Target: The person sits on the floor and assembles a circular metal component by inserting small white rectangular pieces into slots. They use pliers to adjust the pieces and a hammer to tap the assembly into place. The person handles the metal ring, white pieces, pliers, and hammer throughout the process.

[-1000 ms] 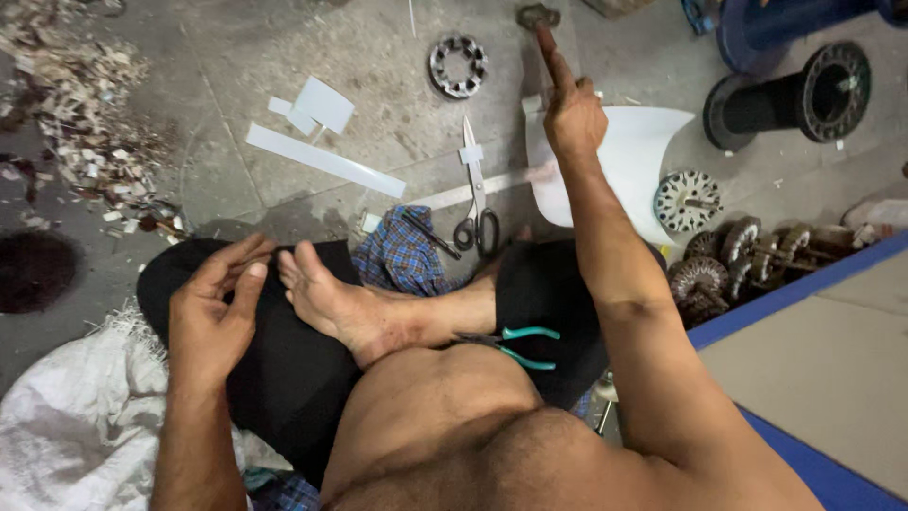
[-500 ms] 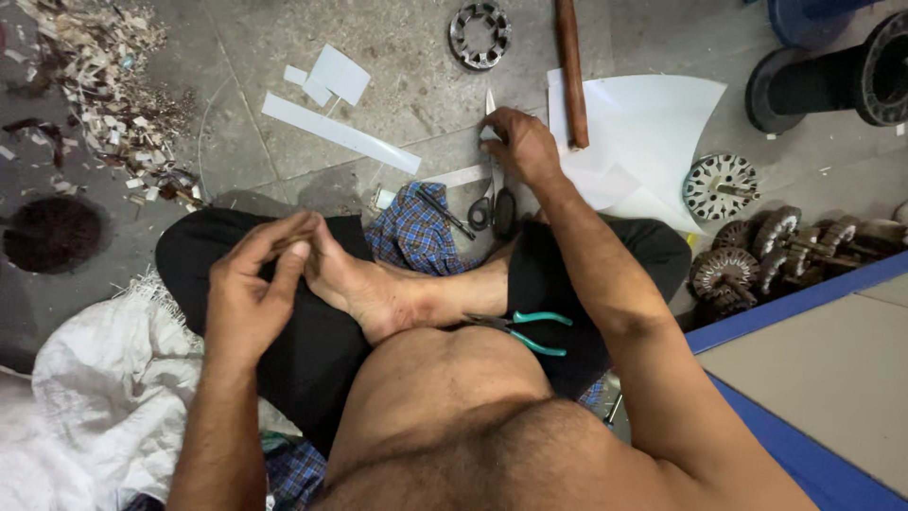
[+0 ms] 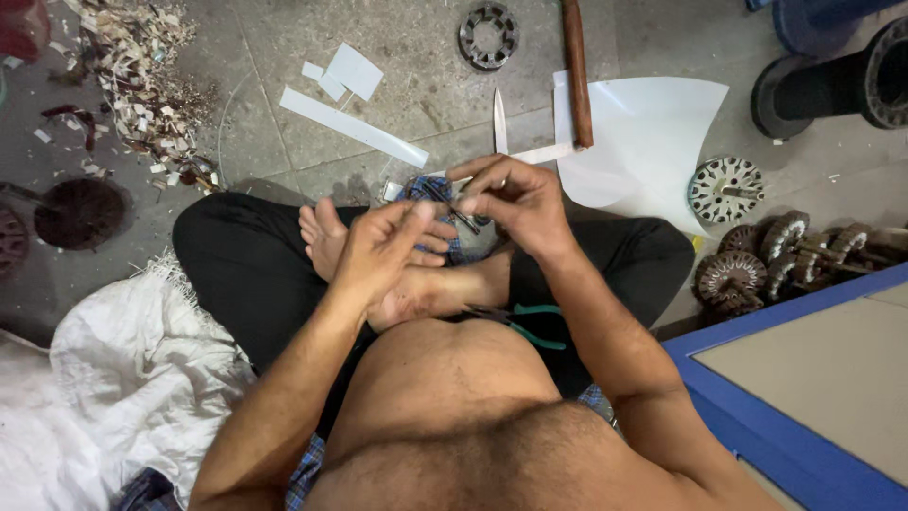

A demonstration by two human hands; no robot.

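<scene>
I sit cross-legged on the concrete floor, and my hands meet above my feet. My right hand (image 3: 515, 199) grips a pair of scissors (image 3: 498, 118) around the middle. The pale blades point away from me and the dark handles stick out toward my left hand. My left hand (image 3: 388, 251) is right beside the handles with its fingers spread, holding nothing that I can see. A checked cloth (image 3: 427, 189) lies under the hands. Green-handled pliers (image 3: 530, 322) rest on my lap.
A white sheet (image 3: 643, 132), a wooden rod (image 3: 577, 76) and white strips (image 3: 350, 123) lie ahead, with a metal stator ring (image 3: 489, 35) beyond. Wound rotors (image 3: 757, 270) and a blue-edged board (image 3: 785, 388) are at the right. A white sack (image 3: 123, 378) and a scrap pile (image 3: 142, 85) are at the left.
My right hand came back from far ahead, picked the scissors up off the floor and brought them over my feet. My left hand moved right to meet them.
</scene>
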